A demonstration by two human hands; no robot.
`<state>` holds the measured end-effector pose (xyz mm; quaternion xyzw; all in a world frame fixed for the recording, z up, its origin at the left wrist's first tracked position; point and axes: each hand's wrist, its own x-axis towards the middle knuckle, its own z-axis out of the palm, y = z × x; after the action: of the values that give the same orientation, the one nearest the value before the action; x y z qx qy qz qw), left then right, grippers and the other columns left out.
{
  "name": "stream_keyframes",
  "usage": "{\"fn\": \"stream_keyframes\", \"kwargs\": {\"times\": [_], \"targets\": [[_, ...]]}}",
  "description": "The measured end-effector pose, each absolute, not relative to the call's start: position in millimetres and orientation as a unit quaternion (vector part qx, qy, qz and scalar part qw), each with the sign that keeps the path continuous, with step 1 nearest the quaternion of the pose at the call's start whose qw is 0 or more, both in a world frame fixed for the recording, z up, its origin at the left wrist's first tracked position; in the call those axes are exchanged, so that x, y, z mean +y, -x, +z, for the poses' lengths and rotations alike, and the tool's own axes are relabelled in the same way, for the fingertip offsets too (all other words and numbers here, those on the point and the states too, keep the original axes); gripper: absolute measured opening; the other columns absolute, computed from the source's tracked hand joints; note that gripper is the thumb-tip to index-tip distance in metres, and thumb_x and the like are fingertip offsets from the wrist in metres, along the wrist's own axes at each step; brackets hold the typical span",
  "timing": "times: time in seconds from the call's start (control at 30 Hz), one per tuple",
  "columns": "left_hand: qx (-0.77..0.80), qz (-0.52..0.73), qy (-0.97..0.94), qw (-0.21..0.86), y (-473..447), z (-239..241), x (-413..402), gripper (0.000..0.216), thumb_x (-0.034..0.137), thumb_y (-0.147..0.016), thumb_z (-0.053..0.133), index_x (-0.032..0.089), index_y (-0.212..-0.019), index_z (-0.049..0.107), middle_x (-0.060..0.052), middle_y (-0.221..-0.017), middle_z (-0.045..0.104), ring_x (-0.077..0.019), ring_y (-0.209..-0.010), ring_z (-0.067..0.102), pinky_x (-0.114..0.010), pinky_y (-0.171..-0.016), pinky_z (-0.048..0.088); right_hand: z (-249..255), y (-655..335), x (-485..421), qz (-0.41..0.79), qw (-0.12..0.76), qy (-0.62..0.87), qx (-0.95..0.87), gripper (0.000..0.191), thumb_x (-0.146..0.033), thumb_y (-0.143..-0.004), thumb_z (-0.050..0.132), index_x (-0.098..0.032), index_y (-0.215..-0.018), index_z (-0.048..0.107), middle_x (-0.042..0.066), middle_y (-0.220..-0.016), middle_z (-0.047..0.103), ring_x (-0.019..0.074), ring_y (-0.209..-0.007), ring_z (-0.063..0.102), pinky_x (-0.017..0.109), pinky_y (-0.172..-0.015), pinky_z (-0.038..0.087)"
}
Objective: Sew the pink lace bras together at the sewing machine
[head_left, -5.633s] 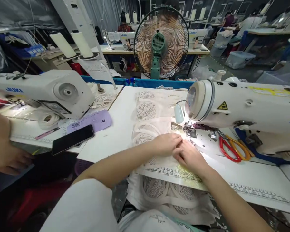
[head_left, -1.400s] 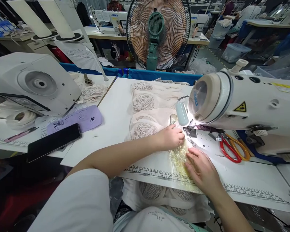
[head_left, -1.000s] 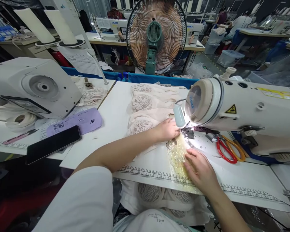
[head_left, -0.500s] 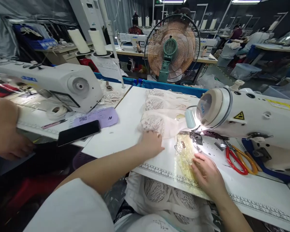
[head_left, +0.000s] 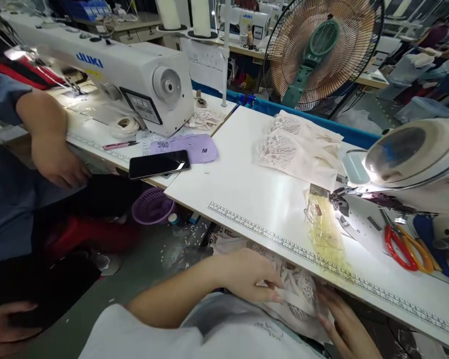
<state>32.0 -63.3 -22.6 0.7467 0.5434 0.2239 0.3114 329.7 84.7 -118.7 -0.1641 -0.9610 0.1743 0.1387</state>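
A cream lace garment (head_left: 297, 294) lies over my lap, below the front edge of the sewing table. My left hand (head_left: 249, 274) has its fingertips closed on the fabric from the left. On the other side, my right hand (head_left: 344, 319) grips the garment's edge between thumb and fingers, partly shaded by the tabletop. Other cream lace pieces (head_left: 280, 149) lie overlapped on the white table (head_left: 239, 179). Yellowish clear film (head_left: 324, 229) is stuck down in front of the sewing machine (head_left: 407, 159).
Red-handled scissors (head_left: 398, 249) and orange-handled ones (head_left: 419, 254) lie by the machine. Leftward are a phone (head_left: 159, 164), a purple card (head_left: 202, 148) and another sewing machine (head_left: 134, 75). A co-worker's arm (head_left: 54, 139) is beside it. A fan (head_left: 325, 55) stands behind.
Both my hands have left the tabletop and come down to the garment on my lap, taking hold of it. The lace piece my left hand touched stays on the table. My view has tilted down.
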Motion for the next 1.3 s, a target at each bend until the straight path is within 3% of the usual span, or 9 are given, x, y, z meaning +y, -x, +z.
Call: {"fn": "stream_keyframes", "kwargs": {"times": [0.17,0.3,0.43,0.6,0.77,0.93,1.3], "targets": [[0.599,0.170,-0.725,0.296,-52.8,-86.2,-74.3,0.040,0.041,-0.078,0.066,0.015,-0.108,0.062,-0.010,-0.116,0.061,-0.0251,-0.110,0.055,-0.035,-0.094,0.044,-173.6,-332.5,92.6,0.173,-0.004,0.357,-0.918,0.062,-0.054,-0.089,0.033,-0.012,-0.135,0.043,0.016,-0.135,0.047,0.0329,-0.126,0.042,0.050,-0.096,0.045],[0.600,0.191,-0.727,0.276,-68.5,-122.4,-86.1,0.054,0.032,-0.070,0.074,0.016,-0.118,0.055,-0.008,-0.136,0.048,-0.0287,-0.130,0.035,-0.047,-0.108,0.029,-169.1,-320.7,100.3,0.202,-0.028,0.357,-0.912,0.066,-0.061,-0.087,0.030,-0.014,-0.129,0.049,0.015,-0.130,0.053,0.0318,-0.124,0.045,0.048,-0.100,0.041],[0.608,0.236,-0.712,0.261,-77.9,-140.5,-100.4,0.044,0.023,-0.078,0.065,0.017,-0.119,0.053,-0.006,-0.138,0.046,-0.0246,-0.134,0.031,-0.049,-0.111,0.022,-150.0,-311.2,101.5,0.223,-0.024,0.331,-0.917,0.063,-0.068,-0.082,0.034,-0.017,-0.103,0.065,0.015,-0.110,0.065,0.0336,-0.109,0.056,0.046,-0.090,0.047],[0.629,0.292,-0.679,0.240,-87.9,-149.5,-106.9,0.025,0.018,-0.083,0.055,0.016,-0.107,0.060,-0.004,-0.131,0.054,-0.0225,-0.130,0.037,-0.048,-0.113,0.019,-132.1,-306.3,87.8,0.255,-0.015,0.334,-0.907,0.059,-0.071,-0.080,0.035,-0.020,-0.080,0.065,0.013,-0.083,0.068,0.0295,-0.084,0.064,0.039,-0.072,0.052],[0.634,0.315,-0.671,0.223,-97.8,-156.0,-108.6,0.023,0.014,-0.084,0.050,0.014,-0.104,0.061,-0.006,-0.126,0.058,-0.0219,-0.128,0.039,-0.048,-0.114,0.016,-124.8,-317.5,81.2,0.280,-0.028,0.348,-0.894,0.064,-0.069,-0.085,0.022,-0.021,-0.068,0.061,0.012,-0.076,0.067,0.0255,-0.077,0.065,0.031,-0.065,0.051],[0.638,0.318,-0.668,0.215,-103.0,-159.1,-110.0,0.023,0.014,-0.084,0.049,0.015,-0.104,0.060,-0.006,-0.126,0.058,-0.0216,-0.129,0.039,-0.047,-0.115,0.014,-127.1,-328.3,80.8,0.287,-0.062,0.339,-0.894,0.061,-0.070,-0.085,0.022,-0.023,-0.057,0.049,0.008,-0.059,0.059,0.0225,-0.059,0.058,0.028,-0.052,0.046],[0.641,0.287,-0.681,0.207,-111.8,-158.3,-120.6,0.027,0.023,-0.085,0.056,0.015,-0.112,0.056,-0.006,-0.132,0.053,-0.0212,-0.132,0.034,-0.047,-0.116,0.012,-135.6,-331.1,71.8,0.293,-0.024,0.352,-0.889,0.058,-0.071,-0.084,0.022,-0.024,-0.054,0.039,0.003,-0.052,0.046,0.0188,-0.049,0.049,0.026,-0.046,0.038]]}}
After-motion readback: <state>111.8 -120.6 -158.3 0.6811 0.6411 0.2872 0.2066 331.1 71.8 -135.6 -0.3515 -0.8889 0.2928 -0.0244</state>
